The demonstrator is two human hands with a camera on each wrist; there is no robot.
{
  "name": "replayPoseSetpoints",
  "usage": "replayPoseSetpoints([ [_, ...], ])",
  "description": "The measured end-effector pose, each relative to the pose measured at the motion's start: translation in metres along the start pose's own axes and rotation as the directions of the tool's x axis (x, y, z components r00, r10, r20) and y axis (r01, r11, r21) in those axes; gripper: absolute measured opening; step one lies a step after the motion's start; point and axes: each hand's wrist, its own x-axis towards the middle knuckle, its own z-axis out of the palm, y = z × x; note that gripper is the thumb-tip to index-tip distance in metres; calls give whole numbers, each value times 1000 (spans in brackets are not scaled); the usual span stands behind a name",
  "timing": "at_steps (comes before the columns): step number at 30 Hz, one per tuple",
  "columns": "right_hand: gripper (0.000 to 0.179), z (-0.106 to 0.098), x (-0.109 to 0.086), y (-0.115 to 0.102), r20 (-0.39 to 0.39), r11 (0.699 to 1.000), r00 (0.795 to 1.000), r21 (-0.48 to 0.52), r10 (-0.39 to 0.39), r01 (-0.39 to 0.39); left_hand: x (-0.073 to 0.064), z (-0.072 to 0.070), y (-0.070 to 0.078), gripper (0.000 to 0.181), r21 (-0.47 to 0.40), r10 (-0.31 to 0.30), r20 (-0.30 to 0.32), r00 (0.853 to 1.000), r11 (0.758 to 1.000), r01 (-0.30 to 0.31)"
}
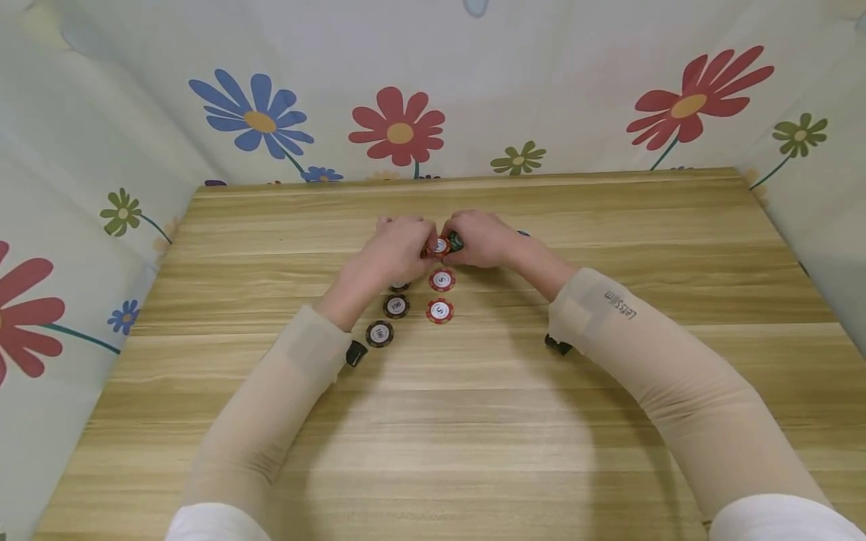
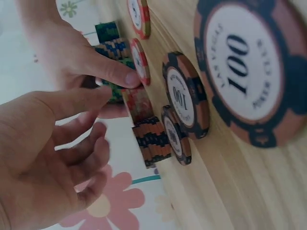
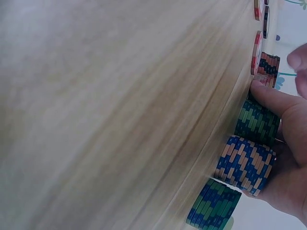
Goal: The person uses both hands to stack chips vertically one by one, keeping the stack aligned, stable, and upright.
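A person's right hand [image 1: 482, 239] grips a red stack [image 1: 440, 246] between thumb and fingers just above the center of the head view, while the left hand [image 1: 398, 244], fingers loosely curved and holding nothing, hovers just beside it. Below the stack lie two red chips [image 1: 442, 279], with three black chips [image 1: 396, 306] slanting toward the lower left on a wooden table [image 1: 440, 421]. A black stack [image 2: 152, 141] stands mid-frame from the left wrist; a green stack [image 3: 257, 123] and a blue stack [image 3: 245, 163] fill the right wrist's right side.
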Motion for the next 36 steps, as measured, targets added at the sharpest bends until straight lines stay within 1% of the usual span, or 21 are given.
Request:
replayPoseSetpoints([
  [2, 40, 0, 0, 0, -1, 1000, 1000, 3, 1, -1, -4, 0, 2, 14, 2, 30, 48, 998, 1000, -30],
  [4, 41, 1, 0, 0, 1, 1000, 1000, 7, 4, -4, -9, 0, 5, 12, -8, 46, 108, 993, 999, -46],
  [6, 42, 1, 0, 0, 2, 1000, 1000, 7, 7, -7, -13, 0, 9, 13, -28, 62, 171, 983, 998, -58],
  [8, 42, 1, 1, 1, 3, 1000, 1000, 2, 11, -11, -17, 0, 13, 16, -52, 75, 221, 972, 997, -65],
  [11, 42, 1, 1, 1, 1, 1000, 1000, -7, 11, -11, -21, 2, 18, 22, -51, 100, 260, 960, 995, -90],
  [16, 41, 1, 1, 1, -2, 1000, 1000, -19, -5, 5, -26, 8, 21, 33, -18, 114, 296, 948, 993, -114],
  [19, 41, 1, 1, 1, 0, 1000, 1000, -18, -7, 7, -27, 12, 22, 35, 4, 132, 300, 945, 990, -140],
  [21, 41, 1, 2, 2, -1, 1000, 1000, -14, -3, 3, -26, 15, 22, 34, 19, 152, 285, 946, 986, -164],
  [23, 41, 1, 2, 1, -1, 1000, 1000, -12, -1, 1, -26, 17, 23, 34, 29, 162, 266, 950, 984, -176],
  [30, 43, 0, 2, 0, 5, 1000, 1000, -10, 5, -5, -28, 17, 25, 22, 25, 179, 227, 957, 981, -190],
  [36, 43, 0, 2, 0, 12, 1000, 1000, -11, 12, -12, -30, 17, 26, 15, 36, 195, 208, 959, 978, -206],
])
